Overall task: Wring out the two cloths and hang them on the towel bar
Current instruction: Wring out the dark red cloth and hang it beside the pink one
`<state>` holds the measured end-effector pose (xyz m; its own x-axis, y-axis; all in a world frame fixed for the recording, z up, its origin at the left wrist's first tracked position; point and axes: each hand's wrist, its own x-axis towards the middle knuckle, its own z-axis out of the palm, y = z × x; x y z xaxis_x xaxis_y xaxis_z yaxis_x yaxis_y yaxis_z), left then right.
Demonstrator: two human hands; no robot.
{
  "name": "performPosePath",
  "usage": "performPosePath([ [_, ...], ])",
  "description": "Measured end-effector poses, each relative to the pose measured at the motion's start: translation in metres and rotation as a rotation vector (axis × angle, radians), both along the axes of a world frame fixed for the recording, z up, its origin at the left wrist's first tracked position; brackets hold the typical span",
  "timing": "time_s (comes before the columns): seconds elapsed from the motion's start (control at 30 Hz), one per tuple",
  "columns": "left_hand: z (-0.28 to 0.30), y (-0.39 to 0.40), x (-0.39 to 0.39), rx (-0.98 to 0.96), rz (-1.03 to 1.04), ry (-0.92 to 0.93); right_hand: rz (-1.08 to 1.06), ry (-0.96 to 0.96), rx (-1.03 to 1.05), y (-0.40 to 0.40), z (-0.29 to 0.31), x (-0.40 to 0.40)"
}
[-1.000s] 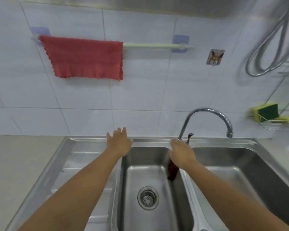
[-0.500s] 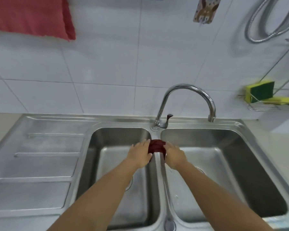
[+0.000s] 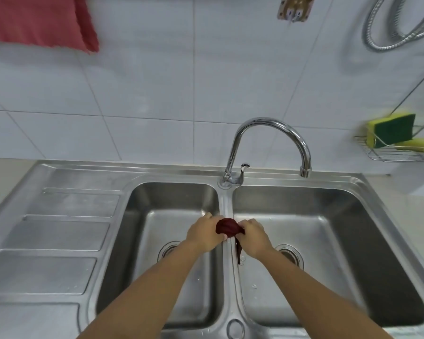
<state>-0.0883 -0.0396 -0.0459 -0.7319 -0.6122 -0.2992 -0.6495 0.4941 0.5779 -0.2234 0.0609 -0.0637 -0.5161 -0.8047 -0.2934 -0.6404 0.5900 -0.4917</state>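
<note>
Head view: both hands, the left hand (image 3: 205, 233) and right hand (image 3: 252, 237), clench a bunched dark red cloth (image 3: 228, 227) over the sink divider (image 3: 227, 201), its tail now dangling into the right basin; half a second earlier it was a tight ball. The pink cloth (image 3: 38, 20) hangs upper left.

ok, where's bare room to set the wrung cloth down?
Free: ribbed drainboard left of the left basin; floor of the right basin. Crowded: the divider, where left hand and right hand grip the dark red cloth.
</note>
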Motion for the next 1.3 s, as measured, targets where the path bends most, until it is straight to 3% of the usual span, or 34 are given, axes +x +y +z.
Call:
performPosePath([
  [0.2,0.004,0.018,0.014,-0.124,0.054,-0.002,-0.054,-0.252,-0.117,0.008,0.029,0.013],
  [0.43,0.052,0.013,0.037,-0.001,0.306,0.211,-0.044,-0.569,-0.301,0.010,0.085,0.028],
  [0.57,0.079,0.005,0.056,0.081,0.368,0.259,-0.004,-0.714,-0.264,0.008,0.095,0.033],
  [0.67,0.095,0.002,0.068,0.162,0.430,0.330,0.148,-0.830,-0.234,0.003,0.099,0.045],
  [0.77,0.108,0.003,0.077,0.246,0.513,0.430,0.292,-0.847,-0.265,-0.004,0.100,0.074],
  [0.93,0.121,0.006,0.095,0.377,0.684,0.547,0.212,-0.793,-0.378,-0.025,0.086,0.115],
  [1.07,0.124,0.003,0.121,0.362,0.797,0.631,0.120,-0.827,-0.238,-0.031,0.087,0.136],
  [1.2,0.111,0.002,0.147,0.355,0.771,0.573,0.111,-1.038,-0.125,-0.030,0.081,0.150],
  [1.3,0.099,0.008,0.165,0.121,0.687,0.495,0.109,-1.128,-0.031,-0.027,0.079,0.153],
])
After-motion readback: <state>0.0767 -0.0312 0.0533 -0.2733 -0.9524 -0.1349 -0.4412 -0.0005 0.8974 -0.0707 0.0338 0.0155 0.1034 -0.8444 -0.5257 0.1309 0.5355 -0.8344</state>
